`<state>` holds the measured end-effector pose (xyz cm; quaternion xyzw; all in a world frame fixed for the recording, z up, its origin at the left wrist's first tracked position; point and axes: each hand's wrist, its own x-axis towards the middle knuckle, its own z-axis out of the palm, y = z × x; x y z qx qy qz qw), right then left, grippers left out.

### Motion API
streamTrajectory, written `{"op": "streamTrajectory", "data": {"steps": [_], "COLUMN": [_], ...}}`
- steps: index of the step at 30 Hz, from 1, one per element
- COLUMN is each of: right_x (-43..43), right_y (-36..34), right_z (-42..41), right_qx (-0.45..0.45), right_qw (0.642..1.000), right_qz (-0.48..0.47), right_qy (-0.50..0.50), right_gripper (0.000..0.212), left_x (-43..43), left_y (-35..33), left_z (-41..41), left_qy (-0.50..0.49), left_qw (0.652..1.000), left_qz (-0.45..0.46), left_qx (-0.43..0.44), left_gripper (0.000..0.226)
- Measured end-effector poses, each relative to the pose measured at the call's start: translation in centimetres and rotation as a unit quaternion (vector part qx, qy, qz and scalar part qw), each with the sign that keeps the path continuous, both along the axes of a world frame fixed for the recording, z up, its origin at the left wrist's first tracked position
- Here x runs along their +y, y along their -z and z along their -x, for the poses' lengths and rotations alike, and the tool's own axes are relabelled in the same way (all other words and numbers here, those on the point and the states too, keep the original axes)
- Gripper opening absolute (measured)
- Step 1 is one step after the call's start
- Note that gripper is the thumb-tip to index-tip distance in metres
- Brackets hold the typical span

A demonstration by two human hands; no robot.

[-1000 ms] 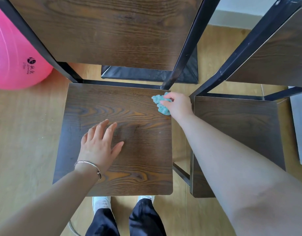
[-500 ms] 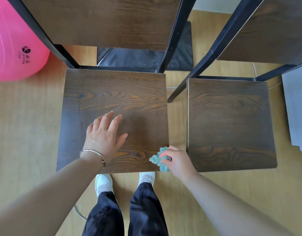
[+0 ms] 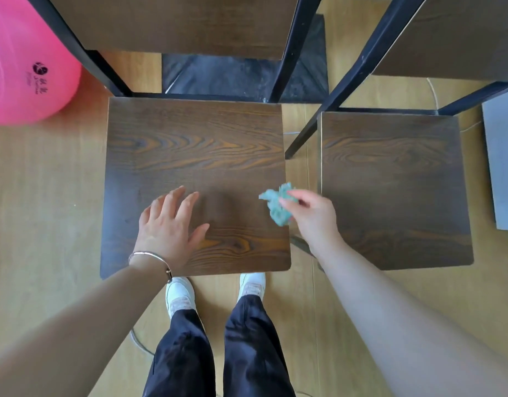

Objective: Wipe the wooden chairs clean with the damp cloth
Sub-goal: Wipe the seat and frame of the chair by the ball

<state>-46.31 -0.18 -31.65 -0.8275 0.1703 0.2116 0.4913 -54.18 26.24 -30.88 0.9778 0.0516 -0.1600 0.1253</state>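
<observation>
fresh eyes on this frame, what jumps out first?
The big pink ball at the upper left, bright against the tan floor. Next, the crumpled teal cloth pinched in the right hand at the right edge of the left chair seat, while the left hand lies flat and open on that seat's near half. A second dark wooden seat stands just to the right, with nothing on it.

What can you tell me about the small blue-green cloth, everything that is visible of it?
The cloth is small, teal, soft-looking and crumpled into a loose wad with ragged edges. The right hand pinches it between the fingertips, so part of it is hidden. It sits over the right edge of the left chair seat, near the front corner. Whether it presses on the wood or hangs just above cannot be told. Dampness does not show. Nothing else touches it.
</observation>
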Motion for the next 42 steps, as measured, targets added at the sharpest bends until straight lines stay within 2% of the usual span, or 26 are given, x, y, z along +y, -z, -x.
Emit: {"op": "streamTrajectory", "data": {"steps": [2,5,9,13,16,20,24,30,37,42], "right_x": [1.9,4.7,7.2,8.2,8.5,8.3,7.6,4.5,1.3,1.3], "right_y": [-0.3,0.3,1.8,2.9,3.7,3.0,2.2,2.8,2.3,2.2], "right_z": [-5.1,-12.4,-17.8,-18.1,-17.6,-18.0,-15.0,-3.6,8.8,10.8], "right_qx": [-0.007,-0.027,-0.065,-0.084,-0.091,-0.076,-0.054,-0.053,-0.027,-0.016], "right_qw": [0.996,0.994,0.994,0.985,0.981,0.976,0.965,0.953,0.94,0.944], "right_qz": [-0.048,-0.038,0.066,0.148,0.17,0.19,0.209,0.185,0.155,0.147], "right_qy": [0.076,0.099,0.057,-0.01,-0.024,-0.072,-0.149,-0.235,-0.303,-0.295], "right_gripper": [0.027,0.029,0.03,0.031,0.036,0.031,0.026,0.019,0.019,0.02], "left_x": [0.2,0.5,1.3,1.9,2.1,2.0,1.5,0.7,-0.2,-0.4], "left_y": [-0.1,0.0,0.4,0.8,0.8,0.4,-0.5,-1.5,-1.9,-1.9], "left_z": [-0.6,-1.7,-3.5,-5.2,-6.2,-6.7,-6.7,-5.4,-2.0,1.4], "left_qy": [-0.007,-0.012,-0.012,-0.018,-0.02,-0.017,-0.011,0.004,0.019,0.032], "left_qw": [1.0,1.0,0.999,0.999,0.998,0.999,0.999,0.999,0.999,0.999], "left_qz": [-0.001,-0.002,-0.008,-0.003,-0.003,-0.008,-0.001,0.007,0.011,-0.008], "left_qx": [0.001,-0.012,-0.03,-0.049,-0.053,-0.043,-0.043,-0.048,-0.04,-0.005], "left_gripper": [0.065,0.065,0.063,0.058,0.058,0.062,0.062,0.063,0.064,0.064]}}
